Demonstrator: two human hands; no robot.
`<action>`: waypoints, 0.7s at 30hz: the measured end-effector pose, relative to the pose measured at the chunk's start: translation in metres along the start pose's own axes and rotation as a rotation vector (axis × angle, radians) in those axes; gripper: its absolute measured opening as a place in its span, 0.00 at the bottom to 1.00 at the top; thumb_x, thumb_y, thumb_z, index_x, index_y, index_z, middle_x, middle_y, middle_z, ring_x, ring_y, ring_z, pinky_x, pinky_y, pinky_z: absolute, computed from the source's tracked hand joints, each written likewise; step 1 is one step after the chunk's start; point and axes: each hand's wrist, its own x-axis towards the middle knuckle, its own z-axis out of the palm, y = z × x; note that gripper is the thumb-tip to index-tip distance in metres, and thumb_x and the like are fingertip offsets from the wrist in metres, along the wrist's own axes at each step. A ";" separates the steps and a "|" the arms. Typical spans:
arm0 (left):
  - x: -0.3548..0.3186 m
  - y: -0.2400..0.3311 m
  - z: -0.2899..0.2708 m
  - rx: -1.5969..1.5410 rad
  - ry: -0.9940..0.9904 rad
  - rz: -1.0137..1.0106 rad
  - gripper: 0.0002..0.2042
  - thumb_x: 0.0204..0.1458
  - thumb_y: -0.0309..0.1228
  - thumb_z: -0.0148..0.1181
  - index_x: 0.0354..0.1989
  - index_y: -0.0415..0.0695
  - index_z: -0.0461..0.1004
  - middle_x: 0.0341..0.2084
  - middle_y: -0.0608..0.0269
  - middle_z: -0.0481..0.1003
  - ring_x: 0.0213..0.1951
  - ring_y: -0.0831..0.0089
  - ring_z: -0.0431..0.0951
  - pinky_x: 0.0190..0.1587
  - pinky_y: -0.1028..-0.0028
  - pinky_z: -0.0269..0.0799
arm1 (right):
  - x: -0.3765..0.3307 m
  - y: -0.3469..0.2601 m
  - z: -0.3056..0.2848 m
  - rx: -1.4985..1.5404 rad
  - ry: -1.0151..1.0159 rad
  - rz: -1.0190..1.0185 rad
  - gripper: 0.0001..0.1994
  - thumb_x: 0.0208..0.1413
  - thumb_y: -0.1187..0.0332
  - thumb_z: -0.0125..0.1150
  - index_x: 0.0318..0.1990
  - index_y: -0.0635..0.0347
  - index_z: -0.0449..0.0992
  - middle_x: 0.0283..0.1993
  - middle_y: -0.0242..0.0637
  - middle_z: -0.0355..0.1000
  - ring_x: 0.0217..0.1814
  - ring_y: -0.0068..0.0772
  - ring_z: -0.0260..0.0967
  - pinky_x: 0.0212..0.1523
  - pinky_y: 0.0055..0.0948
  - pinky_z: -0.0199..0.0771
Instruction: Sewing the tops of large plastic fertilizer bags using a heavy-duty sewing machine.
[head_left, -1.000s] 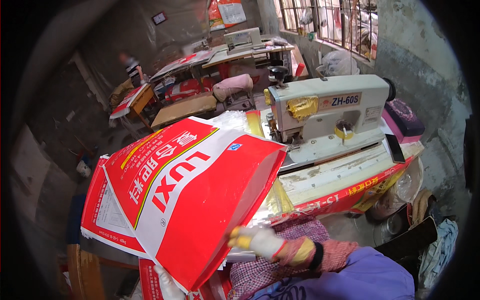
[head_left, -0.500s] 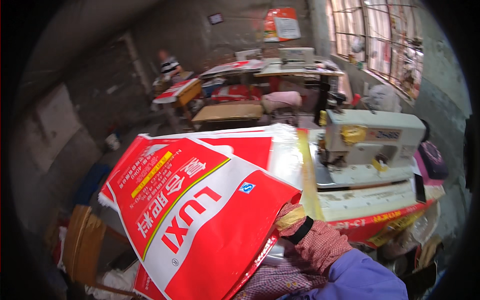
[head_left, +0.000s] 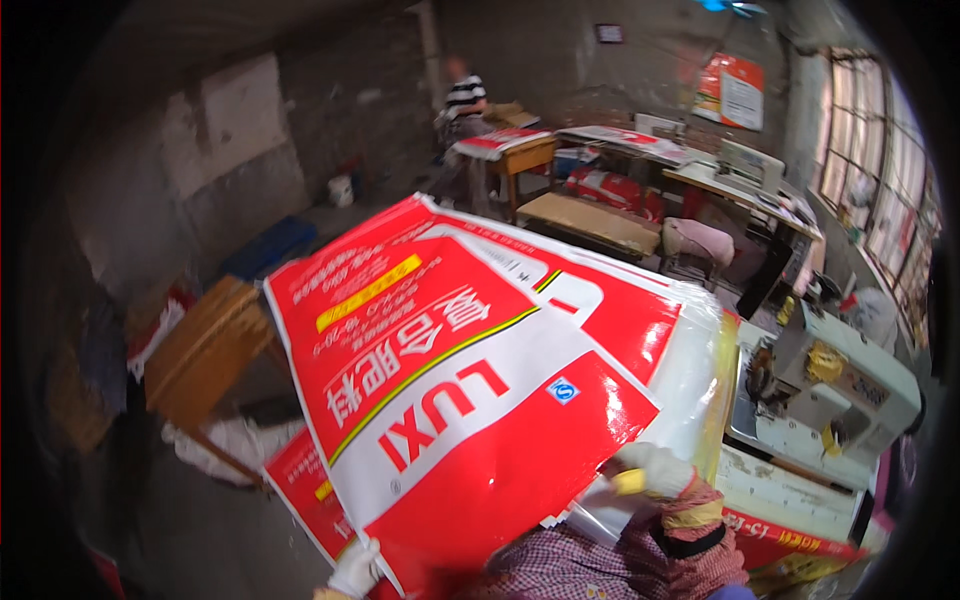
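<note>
A large red and white printed plastic sack (head_left: 440, 420) slopes across the middle, lying over a stack of similar sacks (head_left: 610, 290). My left hand (head_left: 356, 570), in a white glove, pinches its lower left edge near the bottom of the view. At its right corner my gloved right hand (head_left: 655, 472) has the edge between its fingers; the fingertips are partly hidden. Just to the right, clear plastic sheeting (head_left: 685, 345) covers part of the stack. A white sewing machine (head_left: 845, 370) stands beyond my right hand on its table.
At left stands a wooden stool or bench (head_left: 205, 345), with white cloth (head_left: 245, 445) below it. Further back are a low brown bench (head_left: 590, 222), a pink-covered stool (head_left: 698, 240) and another sewing machine (head_left: 750, 168). A person in a striped top (head_left: 465, 95) is by the far table.
The view has swung left, so the machine and tables sit further right. My left hand has come into view at the sack's lower edge. My right hand's glove now shows at its corner.
</note>
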 end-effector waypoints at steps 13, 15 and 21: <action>-0.022 -0.145 -0.193 1.693 0.788 -0.492 0.12 0.55 0.35 0.41 0.37 0.44 0.72 0.36 0.54 0.74 0.38 0.63 0.74 0.40 0.70 0.68 | 0.046 -0.015 0.172 0.189 0.471 0.498 0.22 0.44 0.51 0.63 0.14 0.62 0.71 0.11 0.41 0.64 0.15 0.37 0.65 0.20 0.36 0.65; -0.046 -0.167 -0.232 1.517 0.955 -0.599 0.13 0.55 0.34 0.39 0.36 0.46 0.72 0.35 0.55 0.74 0.39 0.64 0.74 0.39 0.69 0.68 | 0.067 -0.024 0.180 0.411 0.188 0.612 0.20 0.48 0.56 0.60 0.12 0.60 0.69 0.12 0.36 0.65 0.14 0.26 0.61 0.17 0.30 0.61; -0.146 -0.225 -0.307 2.314 0.368 -0.703 0.13 0.55 0.35 0.41 0.35 0.50 0.75 0.38 0.60 0.73 0.43 0.65 0.73 0.45 0.70 0.68 | 0.120 0.092 0.307 0.135 0.106 0.456 0.23 0.49 0.48 0.54 0.33 0.63 0.75 0.25 0.36 0.69 0.27 0.30 0.62 0.30 0.36 0.62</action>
